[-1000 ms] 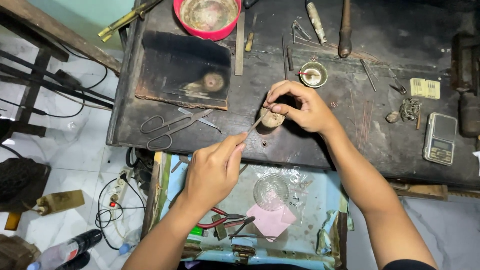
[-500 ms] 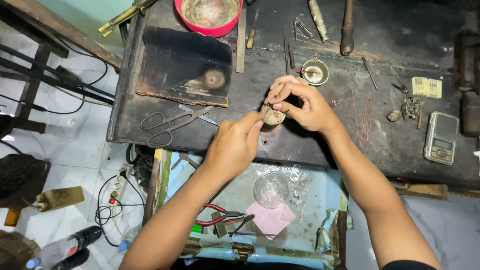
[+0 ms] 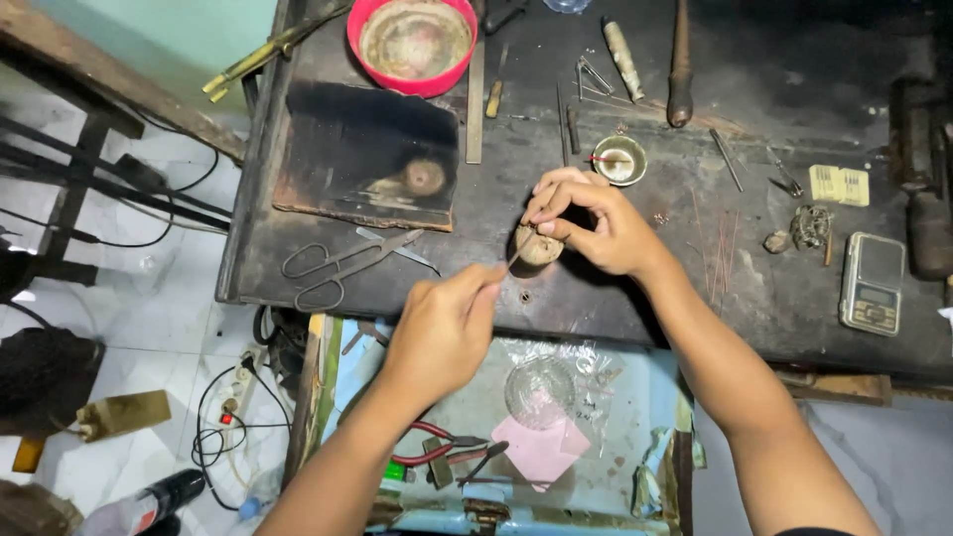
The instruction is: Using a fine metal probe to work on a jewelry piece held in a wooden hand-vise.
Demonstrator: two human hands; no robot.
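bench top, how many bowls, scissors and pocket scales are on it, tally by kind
bowls: 2, the red bowl and the small metal bowl
scissors: 1, the scissors, lying left of the left hand
pocket scales: 1, the pocket scale, lying right of the right hand
total: 4

On our dark workbench [image 3: 635, 308] we see a red bowl [image 3: 413, 45], scissors [image 3: 342, 263], a scorched board [image 3: 367, 159], a small metal cup [image 3: 619, 160], a pocket scale [image 3: 873, 283] and scattered hand tools [image 3: 679, 65].

One red bowl [image 3: 413, 42], one pair of scissors [image 3: 342, 265] and one pocket scale [image 3: 873, 283] lie on the worktop [image 3: 516, 298]. One pair of red pliers [image 3: 437, 452] lies below.
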